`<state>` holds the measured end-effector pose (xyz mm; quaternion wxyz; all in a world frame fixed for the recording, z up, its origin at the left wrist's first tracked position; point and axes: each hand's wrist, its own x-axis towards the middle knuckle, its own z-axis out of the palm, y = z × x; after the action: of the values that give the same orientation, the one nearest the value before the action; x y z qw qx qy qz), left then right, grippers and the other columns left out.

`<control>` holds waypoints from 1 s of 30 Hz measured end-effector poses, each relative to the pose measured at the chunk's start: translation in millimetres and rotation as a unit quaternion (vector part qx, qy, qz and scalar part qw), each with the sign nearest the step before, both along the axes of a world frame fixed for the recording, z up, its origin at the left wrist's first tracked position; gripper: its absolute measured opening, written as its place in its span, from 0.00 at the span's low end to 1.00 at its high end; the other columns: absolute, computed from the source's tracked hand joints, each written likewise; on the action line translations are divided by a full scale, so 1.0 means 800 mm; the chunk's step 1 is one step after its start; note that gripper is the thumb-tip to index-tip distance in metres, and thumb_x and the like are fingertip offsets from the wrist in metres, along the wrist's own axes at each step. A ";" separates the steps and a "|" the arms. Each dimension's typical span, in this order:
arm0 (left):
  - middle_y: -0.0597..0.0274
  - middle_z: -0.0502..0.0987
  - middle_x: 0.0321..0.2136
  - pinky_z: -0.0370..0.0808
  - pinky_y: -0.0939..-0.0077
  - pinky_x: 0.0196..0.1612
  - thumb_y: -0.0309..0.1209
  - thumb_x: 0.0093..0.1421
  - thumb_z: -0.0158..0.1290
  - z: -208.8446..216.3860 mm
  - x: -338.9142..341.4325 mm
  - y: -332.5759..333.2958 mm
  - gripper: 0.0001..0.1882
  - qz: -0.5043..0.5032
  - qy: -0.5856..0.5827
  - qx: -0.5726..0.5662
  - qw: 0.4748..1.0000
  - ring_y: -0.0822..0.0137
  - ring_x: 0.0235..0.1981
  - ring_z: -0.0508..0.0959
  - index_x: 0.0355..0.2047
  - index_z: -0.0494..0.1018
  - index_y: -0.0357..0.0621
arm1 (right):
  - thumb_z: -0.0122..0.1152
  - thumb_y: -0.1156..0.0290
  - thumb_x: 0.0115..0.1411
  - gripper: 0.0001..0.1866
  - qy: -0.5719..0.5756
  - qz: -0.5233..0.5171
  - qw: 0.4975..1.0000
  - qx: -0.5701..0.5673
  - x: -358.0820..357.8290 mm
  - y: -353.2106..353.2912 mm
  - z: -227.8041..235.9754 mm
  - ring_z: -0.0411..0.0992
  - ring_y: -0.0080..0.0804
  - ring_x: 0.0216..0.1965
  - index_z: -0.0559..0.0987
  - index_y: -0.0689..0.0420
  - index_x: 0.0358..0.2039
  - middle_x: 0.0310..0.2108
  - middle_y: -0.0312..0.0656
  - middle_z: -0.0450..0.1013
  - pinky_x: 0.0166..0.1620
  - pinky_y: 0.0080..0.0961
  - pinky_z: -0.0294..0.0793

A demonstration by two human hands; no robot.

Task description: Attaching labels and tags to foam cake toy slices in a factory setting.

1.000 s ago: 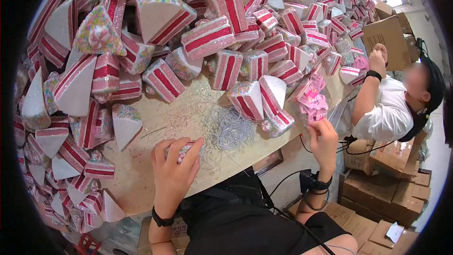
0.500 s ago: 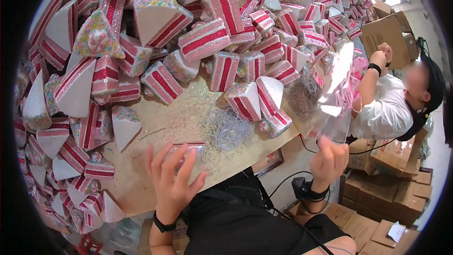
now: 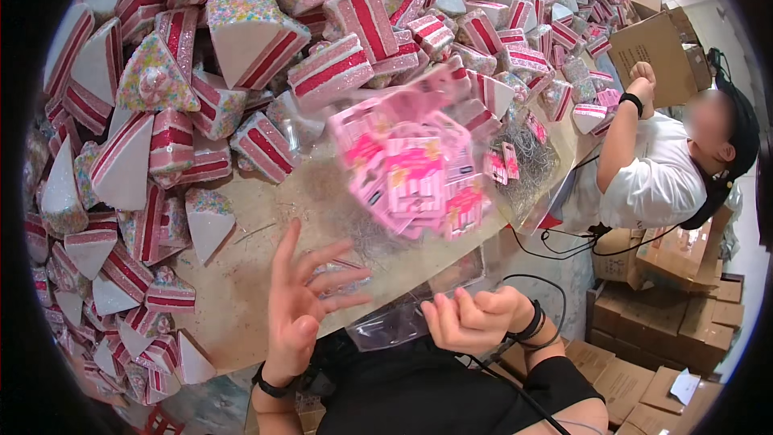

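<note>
My right hand (image 3: 471,318) is closed on the gathered edge of a clear plastic bag (image 3: 385,329) at the table's front edge. Pink printed cards (image 3: 415,181) lie in a loose heap inside the bag, which stretches away over the middle of the table, blurred by motion. Left of the bag, my left hand (image 3: 302,306) hovers with fingers spread and nothing in it. A small shiny thing behind its fingers is too covered to make out. Decorative cake slices (image 3: 258,28), pink and white with red stripes, glitter and sprinkles, are piled along the left and far sides.
Tangled thin strands (image 3: 535,161) lie on the table (image 3: 241,274) right of the bag, beside two small pink cards (image 3: 503,163). A co-worker in a white shirt (image 3: 656,173) sits at the right, hands raised. Cardboard boxes (image 3: 676,314) are stacked at the lower right; a black cable (image 3: 555,262) runs there.
My right hand has swung left and toward me, bringing the bag of pink cards from the right side across the table's middle. My left hand has turned slightly, still spread.
</note>
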<state>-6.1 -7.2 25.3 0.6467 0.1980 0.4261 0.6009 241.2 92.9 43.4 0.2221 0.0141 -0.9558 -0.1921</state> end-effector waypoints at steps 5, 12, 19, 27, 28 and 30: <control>0.38 0.62 0.62 0.74 0.34 0.54 0.30 0.55 0.61 -0.007 0.006 -0.005 0.52 -0.026 -0.133 0.001 0.991 0.28 0.58 0.69 0.73 0.40 0.49 | 0.59 0.70 0.55 0.08 0.029 0.058 0.998 -0.008 -0.014 0.000 -0.006 0.68 0.23 0.31 0.84 0.53 0.33 0.31 0.30 0.72 0.38 0.18 0.65; 0.37 0.62 0.62 0.72 0.27 0.54 0.18 0.51 0.56 -0.016 -0.008 -0.017 0.48 -0.018 -0.197 -0.007 0.980 0.22 0.58 0.66 0.70 0.45 0.41 | 0.64 0.64 0.57 0.14 0.232 -0.174 0.877 -0.384 0.012 0.015 0.018 0.69 0.34 0.43 0.82 0.52 0.43 0.44 0.37 0.73 0.49 0.32 0.66; 0.35 0.61 0.62 0.67 0.23 0.56 0.16 0.52 0.54 -0.007 -0.015 -0.040 0.48 -0.014 -0.208 0.005 0.978 0.21 0.60 0.64 0.71 0.43 0.42 | 0.67 0.68 0.56 0.39 0.030 -0.582 0.744 -0.325 0.146 0.152 -0.057 0.61 0.55 0.61 0.61 0.57 0.66 0.58 0.55 0.62 0.62 0.43 0.62; 0.45 0.62 0.61 0.66 0.21 0.57 0.13 0.51 0.54 -0.021 -0.017 -0.042 0.49 -0.051 -0.199 0.022 0.979 0.29 0.61 0.65 0.70 0.44 0.48 | 0.69 0.78 0.50 0.34 0.089 -0.508 0.752 -0.411 0.139 0.181 -0.068 0.68 0.44 0.51 0.71 0.55 0.60 0.51 0.49 0.67 0.53 0.35 0.70; 0.46 0.63 0.61 0.65 0.20 0.56 0.13 0.51 0.54 -0.022 -0.016 -0.044 0.49 -0.048 -0.199 0.020 0.979 0.30 0.61 0.65 0.70 0.45 0.48 | 0.69 0.78 0.51 0.32 0.113 -0.513 0.752 -0.398 0.138 0.184 -0.068 0.69 0.38 0.48 0.72 0.55 0.59 0.51 0.47 0.68 0.48 0.30 0.73; 0.46 0.62 0.61 0.65 0.20 0.56 0.13 0.51 0.55 -0.019 -0.014 -0.045 0.49 -0.035 -0.195 0.015 0.980 0.32 0.62 0.65 0.70 0.45 0.48 | 0.69 0.79 0.52 0.30 0.172 -0.516 0.753 -0.370 0.139 0.186 -0.065 0.70 0.30 0.44 0.74 0.55 0.57 0.49 0.43 0.69 0.40 0.23 0.75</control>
<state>-17.3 -43.0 9.8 0.7346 0.1015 0.2761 0.6113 352.1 242.0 -8.3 0.2381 -0.5983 -0.7596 0.0917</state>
